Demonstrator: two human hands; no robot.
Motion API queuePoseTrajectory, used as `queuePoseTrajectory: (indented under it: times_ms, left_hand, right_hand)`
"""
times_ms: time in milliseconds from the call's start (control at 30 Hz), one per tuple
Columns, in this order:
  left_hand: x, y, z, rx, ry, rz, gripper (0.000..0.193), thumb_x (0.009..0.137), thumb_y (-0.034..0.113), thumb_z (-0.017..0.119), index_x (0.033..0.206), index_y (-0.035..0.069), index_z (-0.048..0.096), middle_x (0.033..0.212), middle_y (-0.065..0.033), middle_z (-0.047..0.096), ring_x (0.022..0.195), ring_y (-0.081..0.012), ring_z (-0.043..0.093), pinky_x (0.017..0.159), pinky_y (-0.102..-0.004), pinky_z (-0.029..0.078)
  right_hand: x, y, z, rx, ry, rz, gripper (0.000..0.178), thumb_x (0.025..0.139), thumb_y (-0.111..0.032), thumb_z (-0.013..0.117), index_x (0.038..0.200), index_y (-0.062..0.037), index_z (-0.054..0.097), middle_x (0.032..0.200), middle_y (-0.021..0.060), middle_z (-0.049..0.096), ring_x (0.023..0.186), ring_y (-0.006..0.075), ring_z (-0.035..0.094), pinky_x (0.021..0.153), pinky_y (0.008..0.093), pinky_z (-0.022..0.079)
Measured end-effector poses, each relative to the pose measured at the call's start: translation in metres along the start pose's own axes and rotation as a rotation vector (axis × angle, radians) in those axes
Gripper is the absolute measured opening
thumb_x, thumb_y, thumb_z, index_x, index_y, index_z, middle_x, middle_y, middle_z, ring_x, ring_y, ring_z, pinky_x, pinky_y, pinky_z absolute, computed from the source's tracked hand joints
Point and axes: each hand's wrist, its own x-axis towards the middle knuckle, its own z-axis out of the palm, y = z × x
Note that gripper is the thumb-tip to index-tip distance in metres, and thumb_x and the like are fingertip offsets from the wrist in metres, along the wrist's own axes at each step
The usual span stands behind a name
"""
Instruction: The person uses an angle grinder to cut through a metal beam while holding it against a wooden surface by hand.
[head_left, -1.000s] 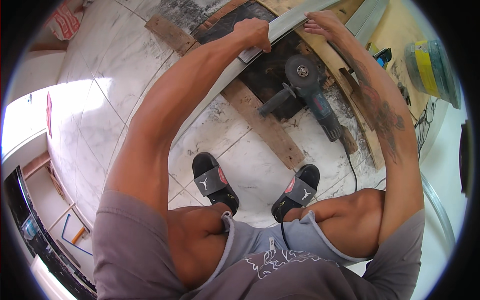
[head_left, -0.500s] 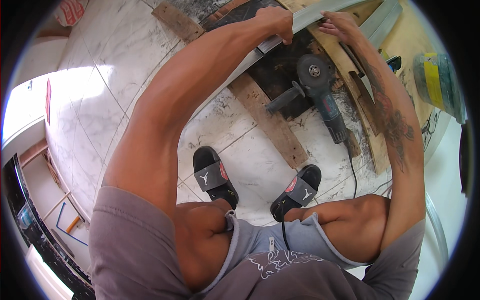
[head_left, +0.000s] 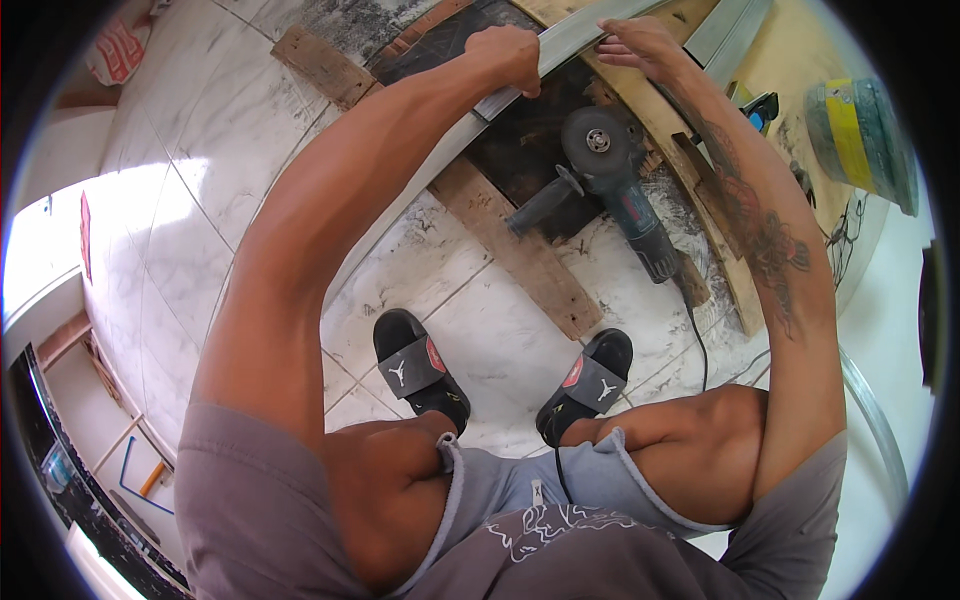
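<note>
A long pale metal channel [head_left: 575, 44] runs slantwise across the far part of the view. My left hand [head_left: 508, 58] is closed around it, knuckles up, over the dark board. Beside the channel's near edge is my right hand [head_left: 640, 48], its fingers stretched out and its fingertips at the metal; I cannot tell whether they touch it. Nearer to me an angle grinder [head_left: 632, 200] with a side handle lies across the dark board [head_left: 500, 170] and pieces of wood. Its disc points away from me and its cord trails towards my feet.
Wooden planks [head_left: 520, 250] lie on the dusty tiled floor [head_left: 440, 270]. At the right are a light wooden board [head_left: 790, 60], more metal profiles [head_left: 728, 35] and a greenish container with a yellow band [head_left: 850, 145]. My sandalled feet [head_left: 415, 365] stand close by. A blue-framed saw [head_left: 130, 475] is far left.
The view has shifted slightly, so the grinder, planks and both hands appear further left. My left hand stays closed on the channel, and my right stays beside it with fingers extended.
</note>
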Motion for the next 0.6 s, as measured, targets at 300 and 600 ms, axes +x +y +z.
queuePoseTrajectory:
  times_ms: [300, 600]
  left_hand:
    - [0.001, -0.001, -0.002, -0.004, 0.019, 0.025, 0.055, 0.068, 0.037, 0.084, 0.110, 0.004, 0.074, 0.101, -0.0185, 0.076, 0.094, -0.0345, 0.075, 0.081, -0.0447, 0.061]
    - [-0.016, -0.019, 0.020, 0.035, 0.020, -0.157, 0.053, 0.065, 0.036, 0.088, 0.103, 0.001, 0.074, 0.108, -0.0220, 0.073, 0.103, -0.0389, 0.072, 0.088, -0.0460, 0.059]
  right_hand:
    - [-0.007, -0.003, 0.006, 0.083, -0.035, -0.047, 0.057, 0.092, -0.027, 0.076, 0.128, 0.0121, 0.055, 0.128, 0.0255, 0.055, 0.108, 0.0339, 0.065, 0.088, 0.0431, 0.063]
    - [-0.016, -0.028, 0.078, 0.049, 0.139, 0.188, 0.012, 0.083, -0.011, 0.070, 0.081, 0.0006, 0.067, 0.084, 0.0133, 0.071, 0.067, 0.0264, 0.070, 0.060, 0.0396, 0.062]
